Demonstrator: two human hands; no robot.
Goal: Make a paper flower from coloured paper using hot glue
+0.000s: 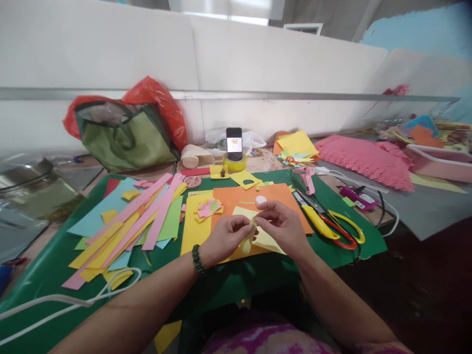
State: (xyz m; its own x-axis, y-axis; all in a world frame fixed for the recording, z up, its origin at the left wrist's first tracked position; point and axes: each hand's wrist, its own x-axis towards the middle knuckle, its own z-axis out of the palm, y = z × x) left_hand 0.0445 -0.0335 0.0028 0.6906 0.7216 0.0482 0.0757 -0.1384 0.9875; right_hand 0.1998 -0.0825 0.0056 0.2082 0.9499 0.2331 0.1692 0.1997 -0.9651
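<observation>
A pale yellow paper strip (247,243) is pinched between my two hands above the orange sheet (300,211). Fingers and thumb of my left hand (228,237) are closed on its left side. At the strip's upper end, the fingertips of my right hand (282,228) meet it, closed too. A cream sheet (268,240) lies under the hands. Past the right fingers is a small white disc (260,200). To the left, a pink, yellow and green paper flower (209,208) rests on a yellow sheet (191,231).
Pink and yellow paper strips (157,211) spread across the green mat (221,290) at left. Yellow-handled scissors (319,223) and a pink glue gun (306,179) lie right. A phone (234,143) stands at the back. A white cable (73,301) crosses front left.
</observation>
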